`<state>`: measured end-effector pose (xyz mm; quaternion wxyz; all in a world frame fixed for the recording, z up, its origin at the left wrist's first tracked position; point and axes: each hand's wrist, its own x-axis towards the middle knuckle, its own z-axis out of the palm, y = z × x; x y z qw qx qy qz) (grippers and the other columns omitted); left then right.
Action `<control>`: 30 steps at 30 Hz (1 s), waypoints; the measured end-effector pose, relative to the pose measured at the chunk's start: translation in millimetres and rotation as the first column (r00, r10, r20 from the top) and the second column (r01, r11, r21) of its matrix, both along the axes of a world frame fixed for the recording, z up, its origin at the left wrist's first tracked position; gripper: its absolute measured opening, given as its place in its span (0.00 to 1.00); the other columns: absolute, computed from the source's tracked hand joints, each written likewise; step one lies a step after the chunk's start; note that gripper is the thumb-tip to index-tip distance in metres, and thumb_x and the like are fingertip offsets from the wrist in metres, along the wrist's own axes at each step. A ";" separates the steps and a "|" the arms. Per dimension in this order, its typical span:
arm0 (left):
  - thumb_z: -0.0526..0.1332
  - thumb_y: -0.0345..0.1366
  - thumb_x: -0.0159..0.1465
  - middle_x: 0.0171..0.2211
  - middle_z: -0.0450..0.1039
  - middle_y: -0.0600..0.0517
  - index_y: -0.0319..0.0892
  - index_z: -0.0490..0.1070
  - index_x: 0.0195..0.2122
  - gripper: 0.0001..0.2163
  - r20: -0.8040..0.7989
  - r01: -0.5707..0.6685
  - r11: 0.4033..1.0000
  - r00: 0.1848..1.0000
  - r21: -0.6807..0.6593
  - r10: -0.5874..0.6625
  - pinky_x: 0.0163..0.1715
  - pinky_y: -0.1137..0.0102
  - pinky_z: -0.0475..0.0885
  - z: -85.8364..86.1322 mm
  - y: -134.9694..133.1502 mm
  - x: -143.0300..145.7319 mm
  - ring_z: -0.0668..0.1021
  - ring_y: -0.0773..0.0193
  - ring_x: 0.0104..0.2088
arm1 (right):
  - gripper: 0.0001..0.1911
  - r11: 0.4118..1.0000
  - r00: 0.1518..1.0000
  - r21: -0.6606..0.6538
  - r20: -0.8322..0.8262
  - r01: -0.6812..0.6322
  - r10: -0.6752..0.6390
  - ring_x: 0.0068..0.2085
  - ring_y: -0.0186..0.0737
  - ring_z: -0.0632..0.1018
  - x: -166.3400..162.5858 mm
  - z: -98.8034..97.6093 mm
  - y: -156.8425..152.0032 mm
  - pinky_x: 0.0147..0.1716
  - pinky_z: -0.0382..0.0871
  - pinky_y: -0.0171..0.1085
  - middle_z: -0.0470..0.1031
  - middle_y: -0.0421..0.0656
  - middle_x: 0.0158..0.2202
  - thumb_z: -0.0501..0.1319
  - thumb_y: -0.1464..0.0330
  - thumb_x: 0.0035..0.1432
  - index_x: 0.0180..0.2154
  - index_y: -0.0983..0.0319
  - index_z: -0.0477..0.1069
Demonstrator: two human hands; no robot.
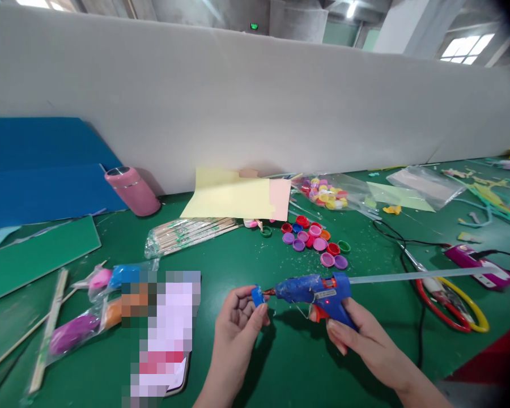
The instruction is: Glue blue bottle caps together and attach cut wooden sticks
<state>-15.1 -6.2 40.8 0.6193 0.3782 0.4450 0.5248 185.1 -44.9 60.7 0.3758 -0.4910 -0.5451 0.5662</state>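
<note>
Between the thumb and fingers of my left hand (240, 328) is a small blue bottle cap (257, 296), held up on its edge. My right hand (361, 334) grips a blue hot glue gun (312, 290) by its handle, with fingers at the orange trigger (321, 313). The gun's nozzle (270, 292) points left and meets the cap; whether it touches the inside is too small to tell. A long translucent glue stick (408, 276) sticks out of the gun's back. Just beyond the gun lie several loose coloured caps (320, 244).
Left of my hands are a phone (174, 317), bagged clay (74, 335) and wooden sticks (191, 236). A pink tumbler (132, 191) stands behind. Yellow paper (229, 198) and a bag of caps (326, 192) lie farther back. Scissors (444, 303) and a black cord (420, 334) are at right.
</note>
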 end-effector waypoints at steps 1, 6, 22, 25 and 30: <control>0.62 0.32 0.53 0.24 0.70 0.56 0.41 0.64 0.37 0.10 0.013 0.010 1.000 1.000 0.001 -0.010 0.25 0.76 0.65 -0.4 -0.1 -0.7 0.71 0.72 0.23 | 0.11 1.000 1.000 -0.011 0.015 -0.001 0.001 0.24 0.32 0.63 -0.6 -1.4 -0.1 0.25 0.62 0.34 0.63 0.39 0.27 0.52 0.63 0.59 0.40 0.63 0.64; 0.61 0.32 0.55 0.30 0.72 0.53 0.41 0.65 0.37 0.09 0.062 0.047 0.999 0.997 0.009 -0.048 0.26 0.76 0.66 -4.2 0.6 -4.2 0.71 0.73 0.24 | 0.12 0.999 0.997 0.022 -0.052 0.050 -0.049 0.24 0.31 0.63 -1.0 -4.1 1.5 0.25 0.61 0.34 0.65 0.42 0.33 0.51 0.63 0.59 0.43 0.61 0.62; 0.60 0.30 0.57 0.30 0.71 0.56 0.43 0.64 0.40 0.10 0.111 0.085 0.995 0.990 0.059 -0.091 0.30 0.75 0.67 -11.8 -0.3 -3.4 0.74 0.72 0.26 | 0.14 0.999 0.990 -0.041 -0.138 0.005 -0.011 0.22 0.30 0.60 -4.5 -8.8 1.0 0.24 0.56 0.32 0.59 0.35 0.20 0.52 0.61 0.59 0.38 0.66 0.62; 0.60 0.30 0.56 0.32 0.72 0.54 0.43 0.64 0.40 0.10 0.124 0.098 0.993 0.987 0.060 -0.105 0.30 0.74 0.67 -9.3 -1.6 -2.6 0.74 0.71 0.26 | 0.14 0.998 0.992 -0.065 -0.119 0.019 -0.027 0.22 0.30 0.61 -6.9 -9.7 2.2 0.24 0.56 0.32 0.60 0.35 0.19 0.52 0.61 0.59 0.39 0.67 0.61; 0.60 0.31 0.56 0.34 0.73 0.51 0.42 0.64 0.39 0.10 0.127 0.093 0.995 0.987 0.020 -0.095 0.31 0.73 0.67 -4.1 -2.0 -1.4 0.74 0.70 0.26 | 0.14 0.995 0.991 -0.065 -0.113 0.070 -0.077 0.22 0.30 0.60 -6.9 -11.3 3.9 0.24 0.55 0.32 0.60 0.35 0.19 0.52 0.61 0.59 0.38 0.67 0.63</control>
